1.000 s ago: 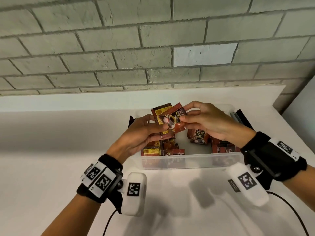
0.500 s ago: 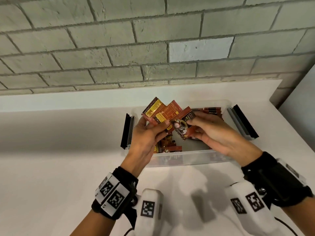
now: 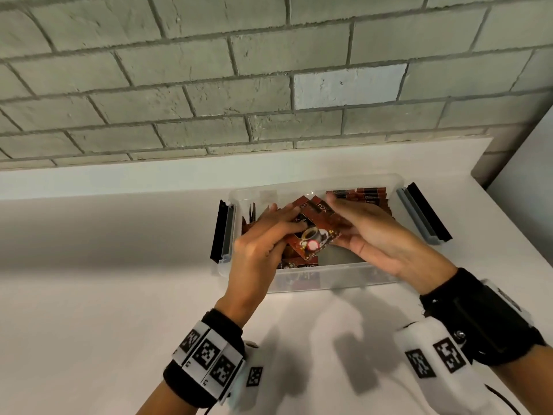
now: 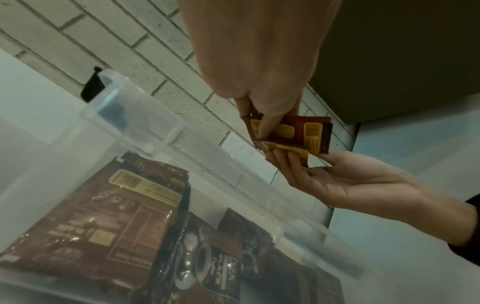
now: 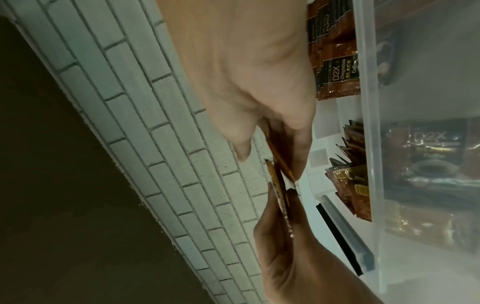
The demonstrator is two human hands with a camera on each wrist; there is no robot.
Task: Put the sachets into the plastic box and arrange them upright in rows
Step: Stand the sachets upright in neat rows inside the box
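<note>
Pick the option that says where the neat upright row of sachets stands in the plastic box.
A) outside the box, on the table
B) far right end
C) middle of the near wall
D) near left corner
B: in the head view the upright row of sachets stands at the far right end of the plastic box, beyond the right hand.

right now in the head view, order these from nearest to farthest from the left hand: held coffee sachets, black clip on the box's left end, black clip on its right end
1. Brown coffee sachets, gripped in the left hand.
2. Black left clip, just left of the hand.
3. Black right clip, across the clear plastic box, beyond the right hand.
</note>
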